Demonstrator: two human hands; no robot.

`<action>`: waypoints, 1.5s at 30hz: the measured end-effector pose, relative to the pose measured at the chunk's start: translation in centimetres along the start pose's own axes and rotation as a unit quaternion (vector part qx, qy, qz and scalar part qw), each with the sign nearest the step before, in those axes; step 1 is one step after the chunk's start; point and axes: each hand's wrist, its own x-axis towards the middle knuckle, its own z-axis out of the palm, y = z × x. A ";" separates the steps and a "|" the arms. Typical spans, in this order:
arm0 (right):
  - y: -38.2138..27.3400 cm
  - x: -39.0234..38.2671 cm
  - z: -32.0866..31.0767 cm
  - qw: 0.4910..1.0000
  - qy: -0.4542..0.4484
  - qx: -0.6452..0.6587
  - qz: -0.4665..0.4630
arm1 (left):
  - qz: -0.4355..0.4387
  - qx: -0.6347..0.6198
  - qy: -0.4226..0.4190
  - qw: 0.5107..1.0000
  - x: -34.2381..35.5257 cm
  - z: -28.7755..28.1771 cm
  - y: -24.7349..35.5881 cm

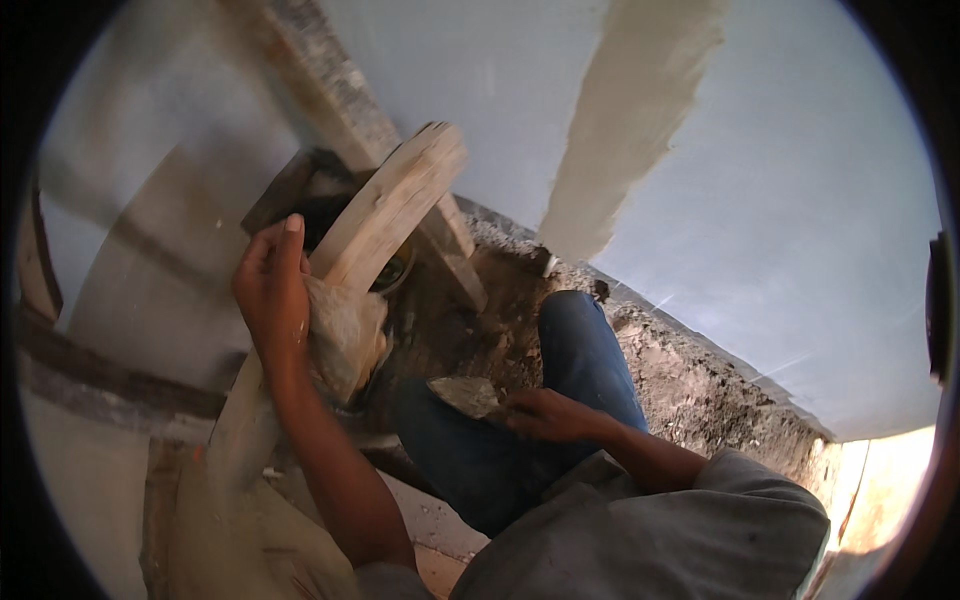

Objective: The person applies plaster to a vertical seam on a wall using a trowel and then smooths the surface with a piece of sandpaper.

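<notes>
My left hand (275, 290) is raised beside a wooden plank, its thumb pointing up and its fingers curled in. What those fingers hold, if anything, is hidden. Right against this hand, a crumpled, translucent plastic bag (345, 335) lies over the plank (395, 205). My right hand (550, 414) rests low over my lap, closed around a trowel (465, 395). The trowel's pointed blade is coated in a greyish-tan material and lies flat above my left knee. Its handle is mostly covered by my fingers.
A pale wall (790, 230) with a wide beige plaster strip (635, 120) rises ahead and right. Rough earth and rubble (690, 385) run along its foot. A long timber (340, 100) leans at upper left. A round container (395, 270) sits partly hidden behind the plank.
</notes>
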 end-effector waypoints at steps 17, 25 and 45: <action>-12.4 9.7 8.8 0.924 -0.346 -0.158 -0.040 | -0.393 0.009 0.230 0.890 -50.2 -14.3 -6.2; -15.8 12.7 18.9 0.815 -0.489 -0.212 -0.229 | -0.556 0.362 0.583 0.468 -68.3 -26.8 -1.2; -16.8 9.1 31.2 0.668 -0.517 -0.298 -0.446 | -0.616 0.486 0.059 0.617 -63.2 -37.8 -7.5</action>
